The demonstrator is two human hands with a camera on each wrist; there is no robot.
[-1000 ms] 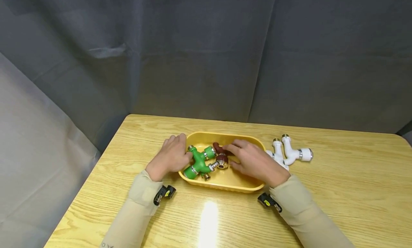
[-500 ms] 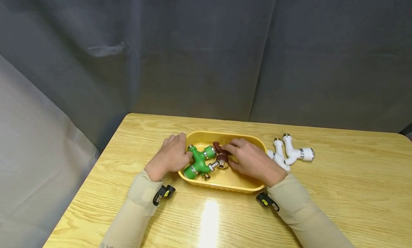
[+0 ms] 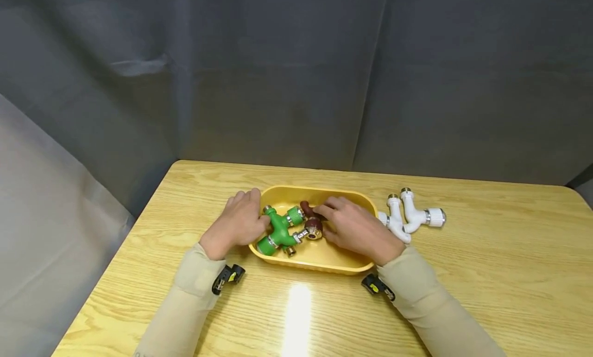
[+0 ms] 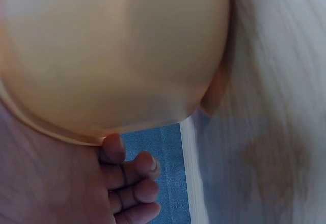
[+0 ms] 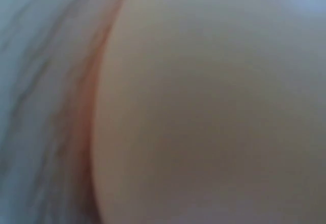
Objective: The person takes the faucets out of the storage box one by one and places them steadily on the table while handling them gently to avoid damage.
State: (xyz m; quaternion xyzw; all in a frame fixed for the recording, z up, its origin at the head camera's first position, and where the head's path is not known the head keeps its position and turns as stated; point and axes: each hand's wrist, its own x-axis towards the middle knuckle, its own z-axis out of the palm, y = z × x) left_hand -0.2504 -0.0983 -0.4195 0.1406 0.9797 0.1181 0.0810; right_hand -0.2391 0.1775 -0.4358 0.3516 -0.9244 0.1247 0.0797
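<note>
In the head view a yellow plastic tub (image 3: pixel 306 265) holds green plastic taps (image 3: pixel 280 229), seemingly two lying crossed, and a maroon tap (image 3: pixel 314 226) beside them. My left hand (image 3: pixel 235 220) grips the tub's left rim, thumb over the inside and fingers outside. The left wrist view shows its fingertips (image 4: pixel 146 164) beyond the tub's outer wall (image 4: pixel 127 56). Reaching into the tub, my right hand (image 3: pixel 356 227) holds the maroon tap with curled fingers; part of the grasp is hidden. Only the blurred tub wall (image 5: pixel 204 107) fills the right wrist view.
Two white taps (image 3: pixel 414 215) lie touching on the wooden table (image 3: pixel 500 254), just right of the tub and partly behind my right hand. A dark grey curtain (image 3: pixel 278 89) hangs along the table's back edge.
The head view has shifted slightly, so everything appears a little further left. Both hands keep their places on the tub rim and the maroon tap.
</note>
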